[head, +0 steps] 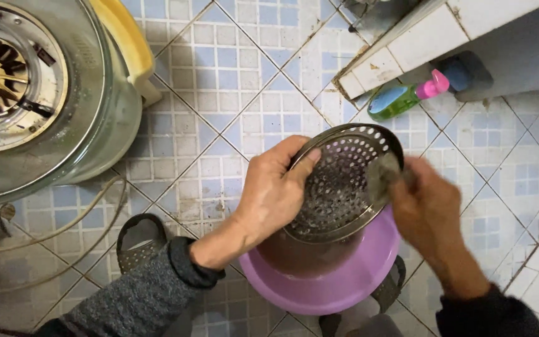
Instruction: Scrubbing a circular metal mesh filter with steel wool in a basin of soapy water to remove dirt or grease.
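Observation:
My left hand (272,190) grips the left rim of a round, perforated metal plate (338,187), holding it tilted over a purple plastic basin (338,284) that holds brownish water. My right hand (428,212) is blurred and presses a grey scrubbing pad (382,175) against the plate's upper right part. Both forearms are in dark knitted sleeves.
A large round metal appliance with a fan-like wheel (7,81) stands at top left, its cords (76,218) trailing over the blue-and-white tiled floor. A green bottle with a pink cap (407,97) lies by a tiled step (400,53). A dark slipper (140,240) sits beside my left arm.

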